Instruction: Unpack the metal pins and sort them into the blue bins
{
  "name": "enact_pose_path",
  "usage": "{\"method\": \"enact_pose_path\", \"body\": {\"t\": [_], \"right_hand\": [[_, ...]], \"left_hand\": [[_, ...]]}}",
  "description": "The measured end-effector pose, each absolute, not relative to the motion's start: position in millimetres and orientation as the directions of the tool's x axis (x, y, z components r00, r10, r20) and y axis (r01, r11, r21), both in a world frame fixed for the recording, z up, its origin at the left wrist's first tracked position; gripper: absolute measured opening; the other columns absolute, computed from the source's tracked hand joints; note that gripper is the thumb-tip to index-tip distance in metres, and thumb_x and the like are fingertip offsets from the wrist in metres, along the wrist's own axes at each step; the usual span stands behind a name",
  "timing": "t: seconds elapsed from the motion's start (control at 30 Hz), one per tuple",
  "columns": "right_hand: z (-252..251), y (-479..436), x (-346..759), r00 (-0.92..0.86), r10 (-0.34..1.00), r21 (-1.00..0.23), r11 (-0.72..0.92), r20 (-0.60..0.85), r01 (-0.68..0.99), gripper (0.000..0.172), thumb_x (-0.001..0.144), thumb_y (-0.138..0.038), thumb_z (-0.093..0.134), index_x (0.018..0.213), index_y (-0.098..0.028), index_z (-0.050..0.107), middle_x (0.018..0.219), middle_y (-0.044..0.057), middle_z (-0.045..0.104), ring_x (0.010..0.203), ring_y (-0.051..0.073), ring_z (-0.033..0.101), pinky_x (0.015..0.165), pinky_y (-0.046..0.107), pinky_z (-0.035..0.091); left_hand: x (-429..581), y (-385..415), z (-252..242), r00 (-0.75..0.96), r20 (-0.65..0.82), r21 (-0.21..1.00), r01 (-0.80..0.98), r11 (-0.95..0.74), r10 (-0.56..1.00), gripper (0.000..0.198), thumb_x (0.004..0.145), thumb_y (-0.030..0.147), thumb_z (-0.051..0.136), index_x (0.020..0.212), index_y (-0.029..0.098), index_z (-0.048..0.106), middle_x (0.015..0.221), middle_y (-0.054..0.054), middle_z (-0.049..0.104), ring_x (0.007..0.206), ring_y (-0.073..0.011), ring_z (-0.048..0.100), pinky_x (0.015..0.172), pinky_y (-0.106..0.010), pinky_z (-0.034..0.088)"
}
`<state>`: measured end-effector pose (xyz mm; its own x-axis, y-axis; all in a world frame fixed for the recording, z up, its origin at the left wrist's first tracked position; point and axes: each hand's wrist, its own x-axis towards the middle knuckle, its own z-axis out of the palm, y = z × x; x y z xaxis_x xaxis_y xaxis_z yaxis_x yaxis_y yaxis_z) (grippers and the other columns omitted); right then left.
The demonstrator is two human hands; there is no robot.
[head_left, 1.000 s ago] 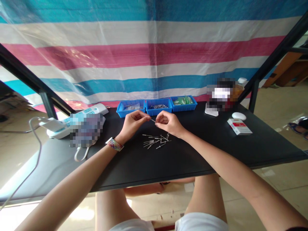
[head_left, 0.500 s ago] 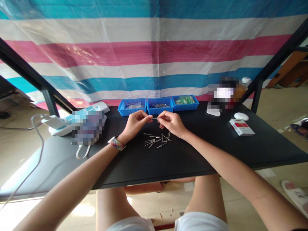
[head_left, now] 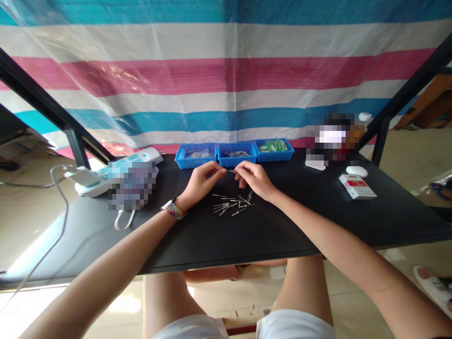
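Note:
My left hand and my right hand meet nearly fingertip to fingertip above the black table. Between their pinched fingers is a thin metal pin, gripped at both ends. Several similar metal pins lie loosely on the table just below the hands. Behind the hands stand three blue bins: the left bin has small clear bags, the middle bin holds metal pins, and the right bin has green packets.
At the left lie a white power strip with a plugged cable and a blurred item. At the right are a red and white box, a white oval object and blurred items. A striped sheet hangs behind.
The view has shifted slightly. Both hands still pinch the thin pin, and their fingertips are a little closer together.

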<state>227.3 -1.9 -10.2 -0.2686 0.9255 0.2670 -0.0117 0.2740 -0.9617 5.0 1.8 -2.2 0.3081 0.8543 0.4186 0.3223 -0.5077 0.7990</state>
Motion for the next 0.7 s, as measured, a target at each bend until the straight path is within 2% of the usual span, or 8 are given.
{"method": "enact_pose_path", "body": {"t": [0.07,0.27,0.4,0.53,0.7], "right_hand": [[-9.0,-2.7,227.7,-0.238,0.928,-0.958,0.286,0.287,-0.040,0.039,0.084,-0.057,0.080,0.093,-0.022,0.068,0.080,0.000,0.071,0.056,0.013,0.065,0.052,0.026,0.054],[-7.6,-3.0,229.3,-0.192,0.921,-0.939,0.344,0.339,-0.008,0.023,0.080,-0.039,0.082,0.087,-0.022,0.067,0.066,-0.002,0.065,0.060,0.016,0.065,0.059,0.029,0.056],[-9.0,-2.1,229.8,-0.210,0.913,-0.931,0.364,0.350,0.031,0.023,0.077,-0.037,0.082,0.087,-0.022,0.068,0.072,0.000,0.067,0.064,0.016,0.064,0.059,0.029,0.054],[-8.9,-2.1,229.0,-0.205,0.918,-0.937,0.349,0.339,0.012,0.022,0.079,-0.039,0.081,0.084,-0.021,0.069,0.069,-0.001,0.066,0.060,0.016,0.064,0.057,0.029,0.053],[-8.0,0.0,229.3,-0.175,0.941,-0.957,0.286,0.291,-0.052,0.025,0.075,-0.039,0.084,0.081,-0.020,0.070,0.070,0.000,0.068,0.058,0.015,0.065,0.054,0.028,0.054]], "left_hand": [[4.0,2.9,-3.1,0.301,0.422,0.792,0.337,-0.509,0.855,0.041,0.098,0.059,0.068,0.084,0.020,0.072,0.084,-0.005,0.074,0.081,-0.0203,0.067,0.075,-0.031,0.053],[5.1,2.8,-3.1,0.290,0.410,0.809,0.323,-0.491,0.865,0.047,0.097,0.063,0.068,0.082,0.019,0.074,0.085,-0.006,0.078,0.082,-0.0217,0.071,0.077,-0.032,0.056],[7.7,0.6,-0.2,0.262,0.388,0.836,0.303,-0.457,0.884,0.053,0.094,0.069,0.069,0.080,0.019,0.074,0.083,-0.007,0.079,0.081,-0.0225,0.072,0.078,-0.033,0.058],[8.1,-0.7,0.6,0.293,0.368,0.845,0.289,-0.449,0.882,0.053,0.095,0.068,0.067,0.080,0.018,0.073,0.083,-0.007,0.078,0.079,-0.0215,0.071,0.077,-0.032,0.058],[7.7,-0.7,-2.3,0.303,0.406,0.843,0.239,-0.482,0.862,0.041,0.091,0.058,0.077,0.098,0.018,0.070,0.086,-0.004,0.072,0.079,-0.0183,0.068,0.076,-0.029,0.056]]}}
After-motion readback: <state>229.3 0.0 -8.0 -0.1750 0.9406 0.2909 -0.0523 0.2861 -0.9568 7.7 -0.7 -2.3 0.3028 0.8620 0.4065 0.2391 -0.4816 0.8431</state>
